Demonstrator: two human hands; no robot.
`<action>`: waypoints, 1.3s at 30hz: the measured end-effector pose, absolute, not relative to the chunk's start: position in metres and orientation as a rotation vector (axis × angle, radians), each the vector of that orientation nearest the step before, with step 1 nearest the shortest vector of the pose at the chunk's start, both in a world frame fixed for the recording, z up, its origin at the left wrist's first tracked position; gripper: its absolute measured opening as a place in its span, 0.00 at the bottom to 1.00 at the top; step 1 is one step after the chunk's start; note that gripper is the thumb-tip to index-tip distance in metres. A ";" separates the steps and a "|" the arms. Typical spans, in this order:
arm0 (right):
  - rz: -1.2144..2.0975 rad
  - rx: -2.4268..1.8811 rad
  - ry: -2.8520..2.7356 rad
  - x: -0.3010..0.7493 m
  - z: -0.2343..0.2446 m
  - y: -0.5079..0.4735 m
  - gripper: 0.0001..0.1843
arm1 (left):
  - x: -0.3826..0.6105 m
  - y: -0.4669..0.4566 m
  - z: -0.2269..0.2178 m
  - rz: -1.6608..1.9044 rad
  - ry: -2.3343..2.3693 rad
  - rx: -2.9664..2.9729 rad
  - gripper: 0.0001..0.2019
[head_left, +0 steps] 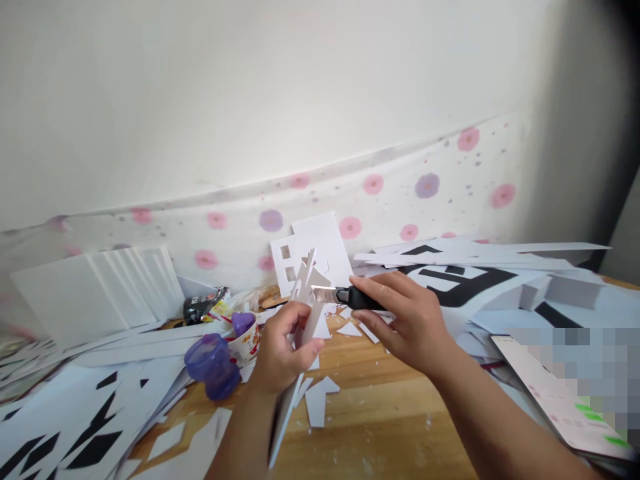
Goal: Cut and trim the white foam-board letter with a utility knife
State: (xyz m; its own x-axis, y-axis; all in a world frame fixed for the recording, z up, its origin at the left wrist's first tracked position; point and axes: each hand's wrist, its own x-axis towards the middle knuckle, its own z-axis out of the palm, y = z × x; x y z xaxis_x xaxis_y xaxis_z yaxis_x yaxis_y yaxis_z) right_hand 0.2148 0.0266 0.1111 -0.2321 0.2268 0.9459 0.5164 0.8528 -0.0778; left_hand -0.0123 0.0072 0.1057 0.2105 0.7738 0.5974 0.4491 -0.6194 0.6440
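My left hand (pixel 285 347) grips a white foam board piece (pixel 311 327) and holds it on edge above the wooden table (pixel 390 413). Cut notches show along the board's upper part. In my right hand (pixel 407 317) is a utility knife (pixel 363 299) with a black handle, its blade pointing left. The blade tip is at the board's edge, just above my left fingers; whether it is cutting in I cannot tell. Small white offcuts (pixel 320 400) lie on the table below my hands.
White boards (pixel 100 287) lean at the back left. A purple cup (pixel 213 367) and a paper tub (pixel 246 347) stand left of my hands. Black-and-white sheets (pixel 460 280) are piled at the right, near a lit phone or tablet (pixel 545 400). Flowered plastic covers the lower wall.
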 end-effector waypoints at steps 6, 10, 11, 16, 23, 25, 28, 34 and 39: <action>-0.311 -0.554 -1.809 0.222 0.114 0.029 0.20 | -0.013 0.006 0.107 1.339 1.098 2.106 0.13; -0.300 -0.595 -1.756 0.231 0.117 0.033 0.19 | -0.015 0.005 0.108 1.341 1.116 2.099 0.13; -0.288 -0.604 -1.738 0.232 0.117 0.034 0.19 | -0.016 0.005 0.108 1.349 1.135 2.117 0.12; -0.229 -0.544 -1.802 0.228 0.115 0.033 0.20 | -0.013 0.005 0.108 1.362 1.205 2.166 0.11; -0.274 -0.525 -1.837 0.221 0.112 0.032 0.21 | -0.012 0.004 0.108 1.345 1.174 2.163 0.12; -0.278 -0.522 -1.843 0.223 0.113 0.032 0.21 | -0.012 0.004 0.108 1.335 1.167 2.157 0.12; -0.293 -0.518 -1.840 0.227 0.115 0.032 0.20 | -0.013 0.004 0.108 1.328 1.160 2.146 0.12; -0.323 -0.553 -1.845 0.233 0.114 0.037 0.19 | -0.012 0.004 0.109 1.344 1.152 2.176 0.11; -0.305 -0.575 -1.834 0.233 0.112 0.040 0.19 | -0.011 0.006 0.110 1.355 1.175 2.180 0.10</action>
State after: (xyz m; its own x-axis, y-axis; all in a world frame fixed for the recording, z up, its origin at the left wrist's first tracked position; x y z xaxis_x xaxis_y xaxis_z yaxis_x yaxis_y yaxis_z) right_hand 0.2326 0.0403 0.1119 -0.2470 0.2343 0.9403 0.5262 0.8472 -0.0729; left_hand -0.0107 0.0058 0.1098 0.2130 0.7771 0.5923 0.4761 -0.6119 0.6316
